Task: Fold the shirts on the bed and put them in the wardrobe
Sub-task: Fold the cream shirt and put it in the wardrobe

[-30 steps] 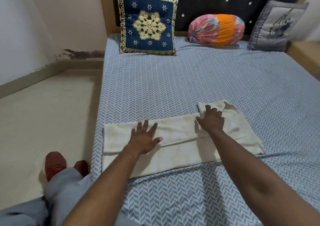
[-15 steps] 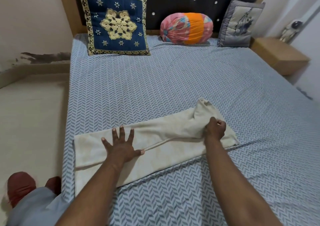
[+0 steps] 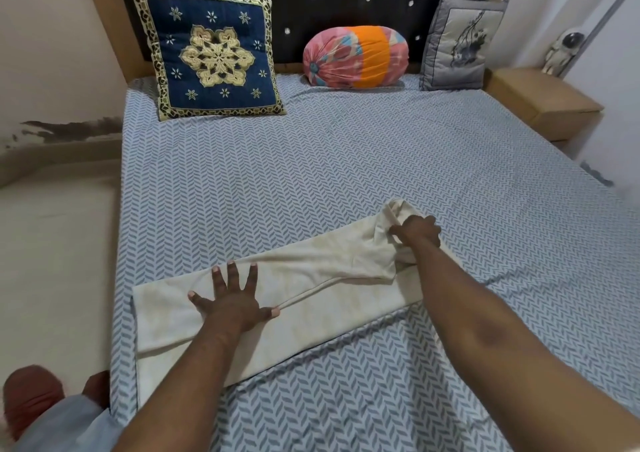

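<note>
I note cream shirt (image 3: 311,275), folded to a long strip, lying across the bed (image 3: 311,174) nr its near edge. L hand (image 3: 232,299) rests palm-down on the strip twd the bed's left side, fingers straight & spread. R hand (image 3: 415,231), nearer the bed's centre, has fingers curled, gripping the strip's bunched, raised end.

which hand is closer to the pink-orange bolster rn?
Right. The right hand grips the bunched end of the cream shirt mid-bed, in front of the bolster. The left hand presses flat on the shirt by the left edge of the bed, farther off.
</note>
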